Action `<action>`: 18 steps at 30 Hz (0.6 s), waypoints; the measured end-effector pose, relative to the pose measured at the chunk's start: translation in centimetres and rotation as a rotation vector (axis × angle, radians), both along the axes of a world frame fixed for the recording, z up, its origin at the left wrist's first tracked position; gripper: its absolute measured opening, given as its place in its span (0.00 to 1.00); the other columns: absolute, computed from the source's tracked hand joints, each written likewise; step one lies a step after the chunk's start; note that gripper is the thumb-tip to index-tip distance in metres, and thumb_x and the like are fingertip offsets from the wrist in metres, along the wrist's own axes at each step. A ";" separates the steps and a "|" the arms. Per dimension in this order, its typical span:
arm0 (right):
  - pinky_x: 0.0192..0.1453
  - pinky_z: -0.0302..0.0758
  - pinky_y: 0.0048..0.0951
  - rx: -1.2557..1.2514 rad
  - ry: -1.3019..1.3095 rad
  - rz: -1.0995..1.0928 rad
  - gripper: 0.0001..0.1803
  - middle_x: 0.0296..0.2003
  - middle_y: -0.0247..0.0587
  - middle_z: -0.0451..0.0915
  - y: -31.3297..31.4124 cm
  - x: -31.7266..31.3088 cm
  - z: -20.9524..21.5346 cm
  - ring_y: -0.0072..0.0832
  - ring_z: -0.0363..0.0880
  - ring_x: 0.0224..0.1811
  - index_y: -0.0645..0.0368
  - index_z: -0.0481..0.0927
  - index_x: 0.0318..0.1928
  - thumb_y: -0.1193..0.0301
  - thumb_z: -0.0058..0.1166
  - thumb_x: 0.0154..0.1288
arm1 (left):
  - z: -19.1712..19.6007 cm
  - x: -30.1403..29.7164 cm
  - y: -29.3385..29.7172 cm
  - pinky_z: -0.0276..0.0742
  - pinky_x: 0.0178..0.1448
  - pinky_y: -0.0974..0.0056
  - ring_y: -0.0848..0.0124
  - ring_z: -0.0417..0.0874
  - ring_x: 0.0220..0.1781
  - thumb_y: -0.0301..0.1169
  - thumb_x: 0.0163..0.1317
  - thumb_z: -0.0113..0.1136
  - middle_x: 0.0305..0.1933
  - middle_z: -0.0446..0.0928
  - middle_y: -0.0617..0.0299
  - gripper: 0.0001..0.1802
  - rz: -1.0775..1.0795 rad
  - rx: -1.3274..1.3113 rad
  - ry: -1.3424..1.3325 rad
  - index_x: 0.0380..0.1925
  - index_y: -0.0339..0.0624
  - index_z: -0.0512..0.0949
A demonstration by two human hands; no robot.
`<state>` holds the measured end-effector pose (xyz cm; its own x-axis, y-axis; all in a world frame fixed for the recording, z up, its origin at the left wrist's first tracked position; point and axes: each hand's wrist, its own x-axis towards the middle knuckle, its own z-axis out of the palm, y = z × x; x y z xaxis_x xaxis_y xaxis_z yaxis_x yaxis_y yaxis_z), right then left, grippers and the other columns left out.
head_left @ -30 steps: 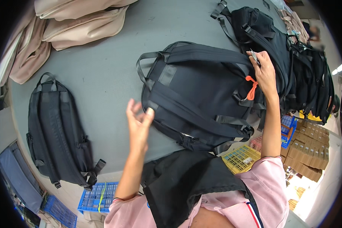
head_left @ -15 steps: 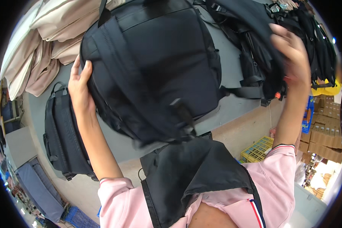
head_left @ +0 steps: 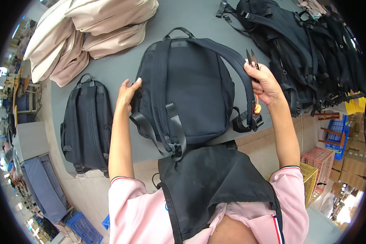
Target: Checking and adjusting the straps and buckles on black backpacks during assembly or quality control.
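A: On the grey table (head_left: pixel 183 16), how is the black backpack (head_left: pixel 195 89) laid?

B: Its strap side is turned upward, and its long axis is set from six to twelve o'clock, with the top at twelve. From the right hand (head_left: pixel 265 83), the bag is found at nine.

A: And the right strap (head_left: pixel 243 77)?

B: It is bowed out from the back toward three o'clock, where it is met by the right hand. The left hand (head_left: pixel 128 93) is placed at nine, by the opposite edge, so the right one is clearly nearer.

A: How is each grip formed?

B: On the right, black scissors (head_left: pixel 254 60) are grasped; whether the strap is gripped too cannot be told. On the left, some fingertips are hidden, so whether the edge is pinched cannot be told.

A: Where are the blades pointed?

B: Toward eleven, just outside the strap. An orange cord (head_left: pixel 257 109) is seen below the hand, between six and seven.
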<state>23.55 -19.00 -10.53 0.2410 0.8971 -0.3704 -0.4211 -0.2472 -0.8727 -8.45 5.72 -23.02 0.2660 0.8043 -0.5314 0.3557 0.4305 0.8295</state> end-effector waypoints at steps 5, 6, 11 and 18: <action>0.24 0.64 0.24 -0.144 -0.575 0.062 0.17 0.22 0.31 0.70 0.4 -2.9 -5.2 0.18 0.67 0.21 0.63 0.70 0.28 0.65 0.62 0.56 | 0.8 2.8 -2.2 0.61 0.66 0.57 0.53 0.65 0.66 0.52 0.43 0.72 0.63 0.62 0.37 0.56 -0.243 -0.022 0.186 0.65 0.30 0.55; 0.29 0.67 0.30 -0.131 -0.880 0.133 0.18 0.23 0.35 0.70 -0.7 -2.3 -8.2 0.25 0.70 0.25 0.64 0.69 0.28 0.65 0.63 0.54 | 1.0 3.1 -2.5 0.62 0.66 0.57 0.53 0.67 0.65 0.52 0.43 0.71 0.61 0.65 0.37 0.55 -0.312 -0.106 0.172 0.64 0.29 0.57; 0.43 0.71 0.33 -0.235 -1.112 -0.025 0.17 0.36 0.42 0.71 -4.0 -3.4 -9.0 0.35 0.74 0.36 0.66 0.74 0.31 0.65 0.65 0.51 | -0.7 -0.7 -5.2 0.67 0.58 0.58 0.66 0.77 0.49 0.41 0.50 0.67 0.41 0.80 0.57 0.29 -0.432 -0.168 0.030 0.49 0.34 0.75; 0.29 0.70 0.26 -0.388 -0.434 -0.254 0.14 0.34 0.37 0.76 -6.2 2.3 -12.1 0.22 0.73 0.27 0.64 0.78 0.37 0.69 0.64 0.52 | 10.1 5.9 -9.8 0.75 0.44 0.71 0.76 0.79 0.34 0.26 0.55 0.61 0.36 0.79 0.61 0.19 -0.267 0.014 -0.565 0.48 0.33 0.74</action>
<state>25.90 -25.16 -22.62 0.6297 0.6122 -0.4782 -0.1361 -0.5191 -0.8438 -2.55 -4.05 -12.90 0.6956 0.6772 -0.2400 -0.0460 0.3754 0.9257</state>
